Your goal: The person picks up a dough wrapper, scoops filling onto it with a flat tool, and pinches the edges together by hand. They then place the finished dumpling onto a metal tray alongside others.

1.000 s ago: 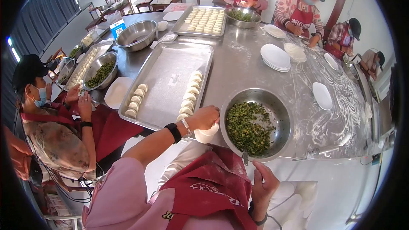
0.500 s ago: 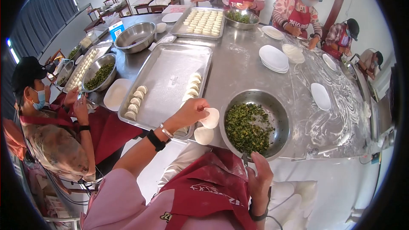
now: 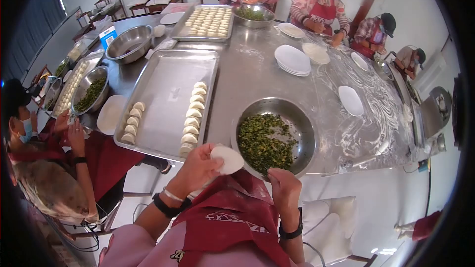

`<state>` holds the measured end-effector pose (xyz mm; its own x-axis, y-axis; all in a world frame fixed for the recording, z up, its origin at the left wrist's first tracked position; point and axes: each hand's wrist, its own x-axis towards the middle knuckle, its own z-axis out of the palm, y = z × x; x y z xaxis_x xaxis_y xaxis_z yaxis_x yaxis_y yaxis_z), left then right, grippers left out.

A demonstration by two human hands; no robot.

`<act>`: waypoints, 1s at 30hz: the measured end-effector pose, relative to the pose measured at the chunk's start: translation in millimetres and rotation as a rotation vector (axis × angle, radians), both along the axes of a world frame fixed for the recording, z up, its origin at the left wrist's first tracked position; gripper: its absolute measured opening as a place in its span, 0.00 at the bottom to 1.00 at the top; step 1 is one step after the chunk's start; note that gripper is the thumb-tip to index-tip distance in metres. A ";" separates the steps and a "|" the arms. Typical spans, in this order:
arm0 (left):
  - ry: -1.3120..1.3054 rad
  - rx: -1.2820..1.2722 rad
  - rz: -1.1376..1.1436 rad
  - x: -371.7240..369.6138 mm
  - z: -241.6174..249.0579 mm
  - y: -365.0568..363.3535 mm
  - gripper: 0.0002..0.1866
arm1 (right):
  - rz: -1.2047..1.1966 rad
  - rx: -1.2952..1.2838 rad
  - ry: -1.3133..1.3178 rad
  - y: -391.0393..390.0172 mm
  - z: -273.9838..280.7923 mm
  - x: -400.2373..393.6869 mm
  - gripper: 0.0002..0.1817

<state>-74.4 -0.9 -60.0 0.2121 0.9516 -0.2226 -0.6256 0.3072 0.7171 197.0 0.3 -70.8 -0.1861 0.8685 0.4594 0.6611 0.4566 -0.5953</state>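
Observation:
My left hand is closed on the edge of a round white dumpling wrapper, held up beside the near left side of a steel bowl. Chopped green filling covers much of the bowl's bottom. At the bowl's near rim is my right hand, its fingers pinched together; whatever they hold is hidden. Left of the bowl lies a metal tray with a short row of folded dumplings on its left side and a longer row of dumplings along its right.
White plates and a single plate lie on the floury steel table. Farther back stand a full dumpling tray and another filling bowl. A co-worker sits at left; several others work across the table.
My left hand has come down toward me with the wrapper, off the tray's near corner. My right hand has gone from loosely open to pinched at the bowl's rim. The view has shifted right.

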 end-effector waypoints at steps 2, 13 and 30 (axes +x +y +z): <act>-0.088 -0.038 -0.024 9.5 -1.0 -9.6 0.18 | -0.073 -0.040 0.020 4.5 4.9 4.7 0.07; -0.157 -0.137 -0.126 28.6 -21.0 -30.2 0.20 | -0.476 -0.194 0.425 88.6 -21.4 44.0 0.11; -0.035 -0.136 0.009 23.3 -19.1 -12.4 0.17 | -0.294 -0.702 1.071 113.2 -30.6 -2.7 0.15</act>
